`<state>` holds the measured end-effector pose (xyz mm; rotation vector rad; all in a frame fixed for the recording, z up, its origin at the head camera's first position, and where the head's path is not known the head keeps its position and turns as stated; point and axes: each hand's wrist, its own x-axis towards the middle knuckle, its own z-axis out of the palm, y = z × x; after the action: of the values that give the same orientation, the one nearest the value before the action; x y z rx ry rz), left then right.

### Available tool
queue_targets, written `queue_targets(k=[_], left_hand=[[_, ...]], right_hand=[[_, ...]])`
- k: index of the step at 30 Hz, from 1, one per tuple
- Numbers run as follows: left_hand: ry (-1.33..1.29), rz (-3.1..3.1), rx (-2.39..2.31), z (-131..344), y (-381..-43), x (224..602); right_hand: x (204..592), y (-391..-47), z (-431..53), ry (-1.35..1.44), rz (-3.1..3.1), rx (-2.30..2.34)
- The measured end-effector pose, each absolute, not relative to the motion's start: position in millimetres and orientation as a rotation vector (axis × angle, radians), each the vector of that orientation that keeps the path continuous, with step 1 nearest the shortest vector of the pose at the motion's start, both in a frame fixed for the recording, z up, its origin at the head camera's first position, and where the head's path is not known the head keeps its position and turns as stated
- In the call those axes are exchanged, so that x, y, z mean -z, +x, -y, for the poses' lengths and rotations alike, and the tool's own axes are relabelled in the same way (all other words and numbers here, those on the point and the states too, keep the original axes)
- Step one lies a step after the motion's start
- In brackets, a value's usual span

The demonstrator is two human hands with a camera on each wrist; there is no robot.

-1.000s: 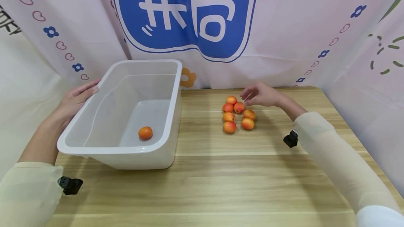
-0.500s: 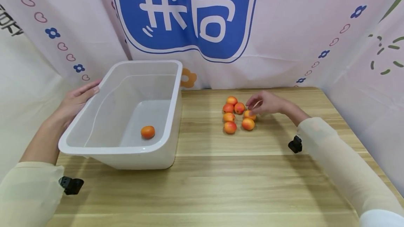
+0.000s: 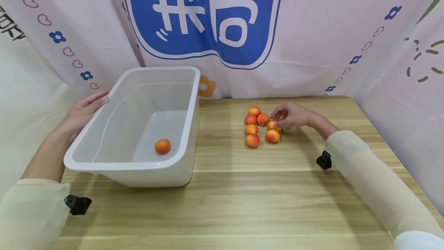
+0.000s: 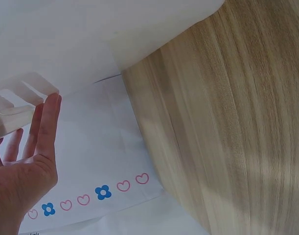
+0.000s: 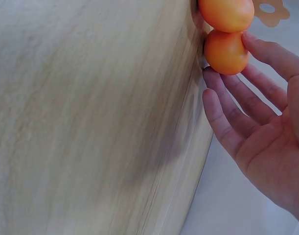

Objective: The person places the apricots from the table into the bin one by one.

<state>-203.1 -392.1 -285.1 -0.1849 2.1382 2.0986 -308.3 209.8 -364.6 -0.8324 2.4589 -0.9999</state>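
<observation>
A large white plastic tub (image 3: 138,88) stands at the left, tilted slightly in the head view. My left hand (image 3: 81,115) grips its left rim; in the left wrist view the fingers (image 4: 47,127) reach up under the rim. One orange fruit (image 3: 162,146) lies on the tub's floor. On the wooden table, several small orange-red, apricot-like fruits sit in a loose cluster, among them one fruit (image 3: 252,140) at the front. My right hand (image 3: 293,115) pinches the fruit (image 5: 226,53) at the cluster's right side, thumb on one side, fingertips on the other. Another fruit (image 5: 227,13) touches it.
The wooden table (image 3: 225,207) reaches back to a white cloth backdrop (image 3: 305,30) with a blue printed shield. More white cloth hangs at left and right. The tub's right wall (image 3: 194,138) stands between its inside and the fruit cluster.
My right hand has come down and slightly nearer from the back of the cluster, and its fingers now meet the right-hand fruit. The fruit in the tub has shifted a little right.
</observation>
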Motion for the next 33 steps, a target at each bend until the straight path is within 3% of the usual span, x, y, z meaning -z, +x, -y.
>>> queue_targets(k=[33], left_hand=[[-0.178, -2.116, -2.125, 394, -204, 286]], right_hand=[[334, -312, -202, -0.751, -2.486, 1.119]])
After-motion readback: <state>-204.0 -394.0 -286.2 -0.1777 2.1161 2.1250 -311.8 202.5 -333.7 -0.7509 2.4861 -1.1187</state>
